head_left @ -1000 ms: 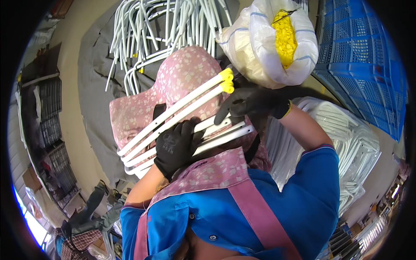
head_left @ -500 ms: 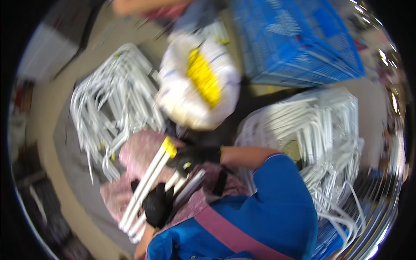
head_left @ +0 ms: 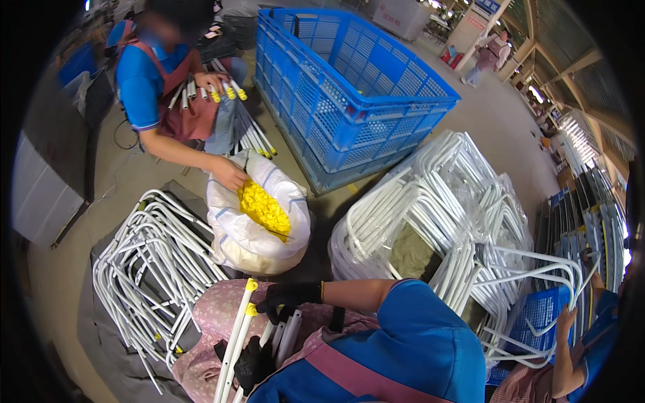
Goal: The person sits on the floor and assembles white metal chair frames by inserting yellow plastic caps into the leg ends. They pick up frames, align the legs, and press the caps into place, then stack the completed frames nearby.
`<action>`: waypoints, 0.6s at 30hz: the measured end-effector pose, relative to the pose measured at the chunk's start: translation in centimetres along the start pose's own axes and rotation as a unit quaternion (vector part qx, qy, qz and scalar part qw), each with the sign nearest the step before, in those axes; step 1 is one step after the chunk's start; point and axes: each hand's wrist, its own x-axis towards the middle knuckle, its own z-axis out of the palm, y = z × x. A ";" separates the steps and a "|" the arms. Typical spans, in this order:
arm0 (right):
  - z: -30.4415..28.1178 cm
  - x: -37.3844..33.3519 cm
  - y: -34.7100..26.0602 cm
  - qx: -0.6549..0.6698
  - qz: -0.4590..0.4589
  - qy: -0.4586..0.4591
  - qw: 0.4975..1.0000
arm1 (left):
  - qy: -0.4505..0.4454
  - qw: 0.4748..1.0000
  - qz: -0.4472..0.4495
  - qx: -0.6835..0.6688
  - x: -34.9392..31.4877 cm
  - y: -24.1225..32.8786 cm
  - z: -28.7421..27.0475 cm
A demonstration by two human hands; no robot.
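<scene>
Several white metal tubes (head_left: 230, 349) lie slanted across the pink patterned apron (head_left: 218, 305) on my lap. Two of them end in yellow caps (head_left: 251, 285); other tube ends (head_left: 290, 334) near my hands show no cap. My left hand (head_left: 254, 366), in a black glove, is closed around the tubes at their lower part. Also in a black glove, my right hand (head_left: 285, 299) bends its fingers down over the tube ends, beside the lower yellow cap. What those fingers hold is hidden.
A white sack of yellow caps (head_left: 263, 209) stands ahead, with a co-worker's hand (head_left: 228, 173) at it. Bent white tube frames (head_left: 151, 269) lie left; plastic-wrapped ones (head_left: 430, 201) stand right. Behind is a big blue crate (head_left: 349, 127). Another person's hand (head_left: 566, 316) grips a frame at far right.
My view has tilted up, bringing the co-worker and hall into sight. My right hand has shifted from beside the capped tubes toward the other tube ends. My left hand still holds the tubes.
</scene>
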 end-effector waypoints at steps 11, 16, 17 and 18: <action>0.1 0.1 -1.5 0.003 0.001 0.037 0.999 | 0.023 0.999 0.019 0.038 -0.8 -1.5 1.7; 1.1 -0.5 -1.5 -0.020 0.057 0.099 0.993 | 0.055 0.997 0.028 0.053 -1.0 -1.4 1.8; 1.2 -0.5 -1.4 0.006 0.036 0.087 0.996 | 0.055 0.997 0.028 0.052 -1.1 -1.4 1.8; 1.2 -0.5 -1.3 0.023 0.029 0.095 0.995 | 0.054 0.997 0.027 0.052 -1.1 -1.4 1.8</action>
